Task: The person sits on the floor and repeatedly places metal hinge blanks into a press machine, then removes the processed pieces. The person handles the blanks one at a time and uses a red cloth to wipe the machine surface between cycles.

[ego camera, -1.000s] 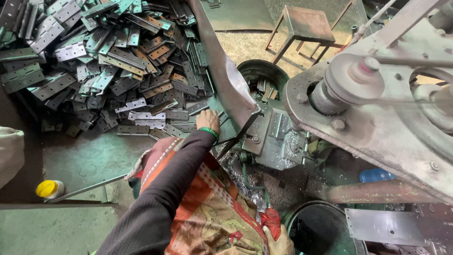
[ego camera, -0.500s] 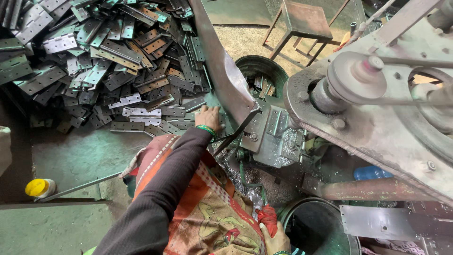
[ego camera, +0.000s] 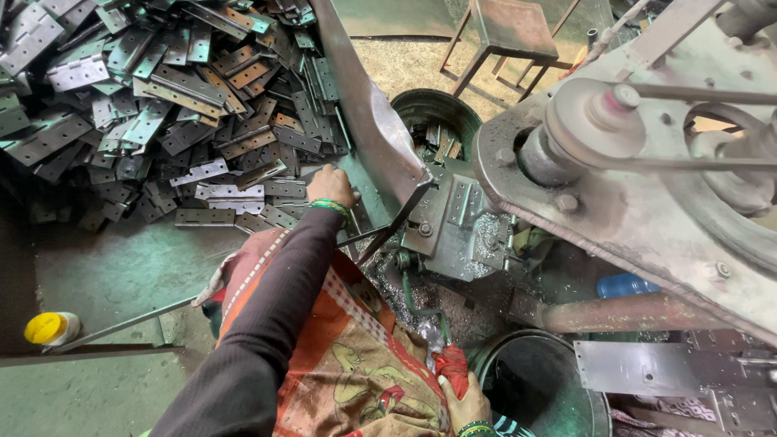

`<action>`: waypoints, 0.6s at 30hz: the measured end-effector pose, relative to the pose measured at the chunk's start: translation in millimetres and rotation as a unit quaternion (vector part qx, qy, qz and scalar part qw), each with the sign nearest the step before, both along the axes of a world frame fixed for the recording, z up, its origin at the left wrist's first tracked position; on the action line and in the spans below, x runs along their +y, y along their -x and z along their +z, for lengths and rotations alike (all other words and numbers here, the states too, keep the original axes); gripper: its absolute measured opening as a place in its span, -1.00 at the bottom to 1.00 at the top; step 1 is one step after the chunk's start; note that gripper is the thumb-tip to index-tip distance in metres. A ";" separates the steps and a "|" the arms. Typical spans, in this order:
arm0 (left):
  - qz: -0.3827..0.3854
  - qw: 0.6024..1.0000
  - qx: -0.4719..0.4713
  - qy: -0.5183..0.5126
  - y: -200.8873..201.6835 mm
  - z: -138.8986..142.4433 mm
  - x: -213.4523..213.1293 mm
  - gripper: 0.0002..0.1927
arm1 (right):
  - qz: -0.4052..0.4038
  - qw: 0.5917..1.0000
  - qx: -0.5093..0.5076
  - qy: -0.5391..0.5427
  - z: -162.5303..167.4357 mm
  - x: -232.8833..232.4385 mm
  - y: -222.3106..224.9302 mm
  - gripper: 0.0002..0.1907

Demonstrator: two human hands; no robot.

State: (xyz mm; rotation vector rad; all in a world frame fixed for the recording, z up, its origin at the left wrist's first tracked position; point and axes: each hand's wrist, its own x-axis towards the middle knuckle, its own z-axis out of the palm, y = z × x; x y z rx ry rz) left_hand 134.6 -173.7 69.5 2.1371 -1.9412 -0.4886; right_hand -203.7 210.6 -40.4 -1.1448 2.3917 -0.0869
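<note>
Head view looks down on a person seated at a heavy metal press, a patterned orange cloth over the lap. The left hand is stretched out to the near edge of a big pile of flat metal hinge plates; its fingers are curled down onto the plates just in front of them, but the back of the hand hides the tips, so I cannot tell whether one plate is already pinched. The right hand sits low by the lap with its fingers wrapped around a red grip, which seems to be the end of a lever.

My reading is that the step in hand is picking a plate off the pile. Lifting a single one calls for getting the fingertips under an edge, since the plates overlap and lie at all angles.

To the right of the left hand's fingers a broad curved steel guard rises, and beyond it lies the die block, strewn with shavings. A thin rod crosses just beside the wrist and could snag the sleeve. A dark bin stands behind the die, a black drum beside the right hand, a yellow-capped bottle well off to the left
</note>
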 end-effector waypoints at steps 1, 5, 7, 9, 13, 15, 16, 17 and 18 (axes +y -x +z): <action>0.010 1.000 0.022 0.004 -4.3 7.8 2.2 -0.49 | -0.001 1.000 0.003 -0.005 0.7 -0.8 -0.7 -0.05; 0.009 0.997 0.071 -0.030 -26.5 36.1 27.6 -0.48 | -0.010 1.000 0.006 -0.004 5.0 -2.9 -6.2 -0.05; 0.008 0.994 0.055 -0.091 -31.8 46.4 48.3 -0.45 | -0.011 1.000 0.007 -0.002 6.9 -4.1 -8.9 -0.05; -0.007 0.998 0.041 -0.045 -34.3 54.7 70.7 -0.51 | -0.009 1.000 0.009 -0.005 8.0 -5.3 -10.2 -0.06; -0.016 0.993 0.074 0.091 -40.0 70.1 99.6 -0.54 | 0.002 1.000 0.015 0.009 8.6 -6.2 -10.1 -0.08; 0.002 0.986 0.163 0.022 -44.2 71.8 111.3 -0.53 | 0.007 0.999 0.014 0.028 8.9 -5.7 -10.7 -0.10; 0.013 0.978 0.206 -0.010 -45.6 69.6 116.0 -0.52 | 0.011 0.999 0.013 0.037 9.5 -5.5 -11.4 -0.11; 0.009 0.966 0.258 0.025 -43.7 63.7 124.2 -0.53 | 0.017 0.999 0.011 0.048 10.2 -5.8 -12.4 -0.12; 0.004 0.949 0.308 0.060 -41.2 54.4 136.1 -0.53 | 0.011 0.999 0.004 0.047 11.3 -6.0 -13.7 -0.16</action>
